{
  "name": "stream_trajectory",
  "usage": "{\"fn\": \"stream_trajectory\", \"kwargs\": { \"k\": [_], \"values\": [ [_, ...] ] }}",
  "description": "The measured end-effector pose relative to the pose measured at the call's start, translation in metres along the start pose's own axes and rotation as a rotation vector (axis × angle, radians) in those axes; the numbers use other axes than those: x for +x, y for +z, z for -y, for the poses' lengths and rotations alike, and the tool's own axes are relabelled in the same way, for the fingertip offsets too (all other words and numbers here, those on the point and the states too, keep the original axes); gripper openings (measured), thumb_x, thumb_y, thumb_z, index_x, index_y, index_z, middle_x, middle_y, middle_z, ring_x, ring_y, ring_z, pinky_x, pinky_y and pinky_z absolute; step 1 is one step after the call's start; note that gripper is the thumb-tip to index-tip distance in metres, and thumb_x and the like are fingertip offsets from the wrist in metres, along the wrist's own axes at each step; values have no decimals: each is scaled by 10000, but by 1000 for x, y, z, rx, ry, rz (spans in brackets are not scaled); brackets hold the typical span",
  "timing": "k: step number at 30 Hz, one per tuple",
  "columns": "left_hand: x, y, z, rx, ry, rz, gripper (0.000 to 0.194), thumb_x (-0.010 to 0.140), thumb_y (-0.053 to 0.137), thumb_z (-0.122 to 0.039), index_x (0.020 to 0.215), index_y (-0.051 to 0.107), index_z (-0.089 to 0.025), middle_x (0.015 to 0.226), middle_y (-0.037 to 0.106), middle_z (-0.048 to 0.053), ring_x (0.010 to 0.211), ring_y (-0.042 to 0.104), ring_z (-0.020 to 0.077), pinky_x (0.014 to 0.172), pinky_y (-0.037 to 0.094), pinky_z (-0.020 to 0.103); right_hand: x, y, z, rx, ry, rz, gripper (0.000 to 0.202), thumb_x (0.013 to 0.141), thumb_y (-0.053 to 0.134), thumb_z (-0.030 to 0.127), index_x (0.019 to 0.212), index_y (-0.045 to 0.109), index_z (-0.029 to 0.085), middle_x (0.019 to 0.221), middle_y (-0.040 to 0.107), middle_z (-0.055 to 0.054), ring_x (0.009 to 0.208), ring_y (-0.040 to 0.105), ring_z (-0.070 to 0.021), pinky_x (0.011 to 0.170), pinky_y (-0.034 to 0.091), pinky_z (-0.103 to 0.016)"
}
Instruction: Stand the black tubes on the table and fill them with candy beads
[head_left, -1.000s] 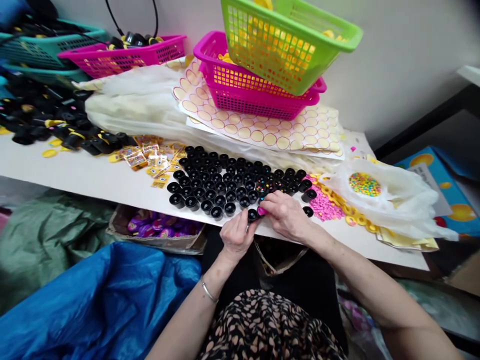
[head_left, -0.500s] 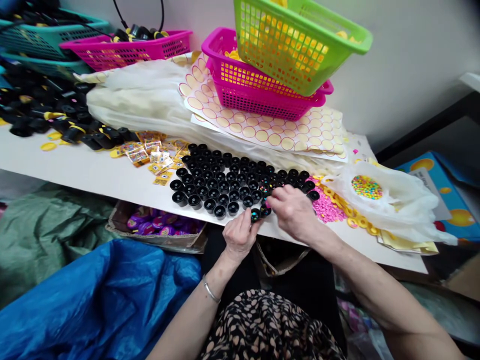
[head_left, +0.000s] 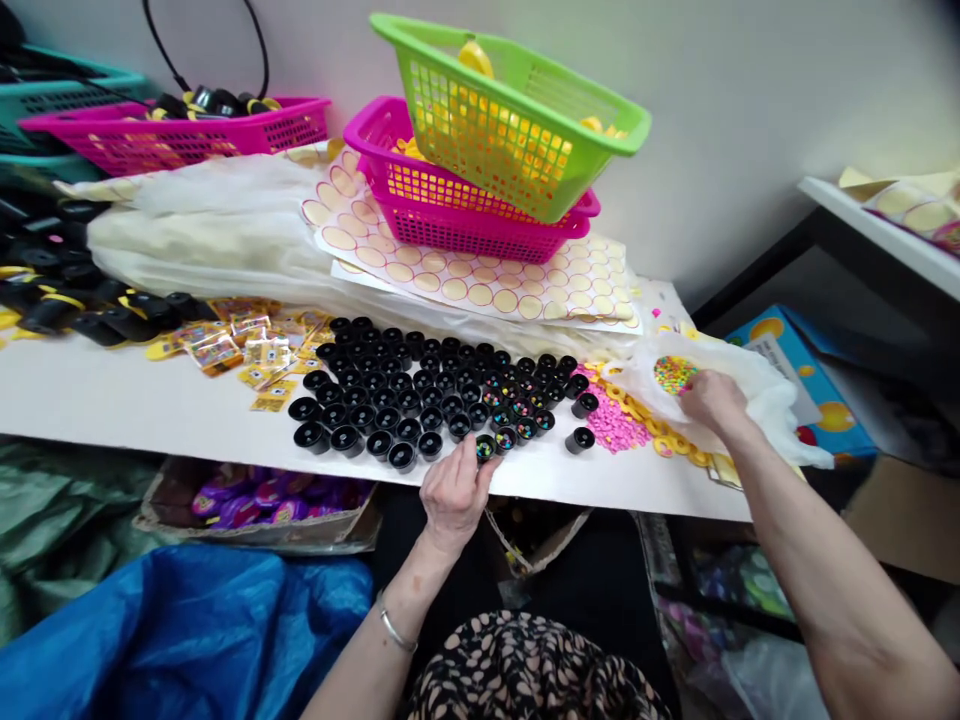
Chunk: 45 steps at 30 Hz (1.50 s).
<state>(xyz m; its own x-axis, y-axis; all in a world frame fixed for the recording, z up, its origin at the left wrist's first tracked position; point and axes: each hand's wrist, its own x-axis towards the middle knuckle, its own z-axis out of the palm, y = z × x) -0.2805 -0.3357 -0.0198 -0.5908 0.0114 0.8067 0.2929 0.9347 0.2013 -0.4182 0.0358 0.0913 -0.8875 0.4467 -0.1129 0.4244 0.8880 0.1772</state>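
Rows of small black cups [head_left: 386, 418] stand packed together on the white table, open side up. My left hand [head_left: 455, 492] pinches one black cup [head_left: 485, 449] at the front edge of the group; small coloured beads lie inside it. Several cups around it also hold beads. Over to the right, my right hand [head_left: 715, 402] is at the opening of a white plastic bag [head_left: 757, 375], its curled fingers against the multicoloured beads [head_left: 673, 373]. The fingertips are partly hidden, so what they hold does not show.
Pink pieces [head_left: 616, 422] and yellow rings [head_left: 663, 432] lie between cups and bag. Small yellow packets [head_left: 255, 352] are left of the cups. Behind stand a green basket [head_left: 517, 100] on pink baskets [head_left: 465, 225], over circle-printed sheets [head_left: 427, 275]. A blue box [head_left: 814, 370] is at right.
My right hand has moved from the bead-holding cups rightward to the bead bag. My left hand stays at a cup by the front edge. The whole view has shifted.
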Motion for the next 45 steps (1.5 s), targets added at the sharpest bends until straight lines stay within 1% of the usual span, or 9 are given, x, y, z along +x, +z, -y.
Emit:
{"fn": "stream_trajectory", "kwargs": {
  "k": [9,15,20,27,29,32,36,40,45],
  "values": [
    [14,9,-14,16,-20,88,485,827,600,-381,1187,510,-69,847,684,130,715,653,209,644,477,290,18,4,28,90,-206,-46,284,644,543,96,877,703,117,1006,661,-203,1016,598,-307,758,438,-323],
    [18,11,-13,-6,-4,111,492,838,590,-356,1220,476,-67,774,656,95,679,631,193,639,474,284,24,9,18,384,-315,-96,173,582,524,82,662,668,136,777,674,-92,854,607,-239,705,406,-276],
    [14,12,-7,-55,46,42,524,800,647,-314,1226,472,-65,838,672,117,713,639,200,680,487,285,19,10,4,734,-307,-174,130,575,589,228,642,623,122,623,604,-30,661,559,-181,632,421,-276],
    [17,13,-8,-67,49,15,464,789,660,-298,1166,517,-69,808,672,109,694,641,199,656,483,278,-29,-12,12,1161,-393,-229,261,583,655,345,741,628,139,715,634,-33,666,571,-154,652,474,-305],
    [17,11,-10,-64,42,38,445,803,642,-298,1162,511,-69,802,667,106,695,638,197,658,486,280,-52,-21,29,1283,-452,-157,247,590,691,322,760,639,150,722,634,-25,674,574,-148,661,478,-302],
    [15,10,-12,-66,26,59,426,819,620,-300,1160,503,-74,800,664,107,702,636,197,663,491,284,-86,-30,65,1447,-616,93,215,603,727,278,770,655,165,720,625,-11,669,568,-142,653,475,-297],
    [12,10,-11,-87,6,59,417,820,614,-289,1162,501,-80,793,664,109,697,635,200,656,496,291,-111,-31,122,1275,-899,231,129,670,662,232,778,655,163,730,604,0,681,538,-135,639,439,-278],
    [8,11,-11,-105,-9,58,409,822,606,-264,1170,496,-79,811,665,118,718,641,206,663,508,300,-115,-27,165,903,-1101,127,111,726,577,155,804,656,157,744,575,5,706,511,-129,656,386,-257],
    [5,11,-10,-111,-18,78,393,822,594,-231,1165,495,-67,855,672,140,762,651,221,682,521,315,-123,-31,189,419,-1293,-79,155,831,504,169,812,657,181,814,576,-24,812,491,-155,693,338,-258]
  ]
}}
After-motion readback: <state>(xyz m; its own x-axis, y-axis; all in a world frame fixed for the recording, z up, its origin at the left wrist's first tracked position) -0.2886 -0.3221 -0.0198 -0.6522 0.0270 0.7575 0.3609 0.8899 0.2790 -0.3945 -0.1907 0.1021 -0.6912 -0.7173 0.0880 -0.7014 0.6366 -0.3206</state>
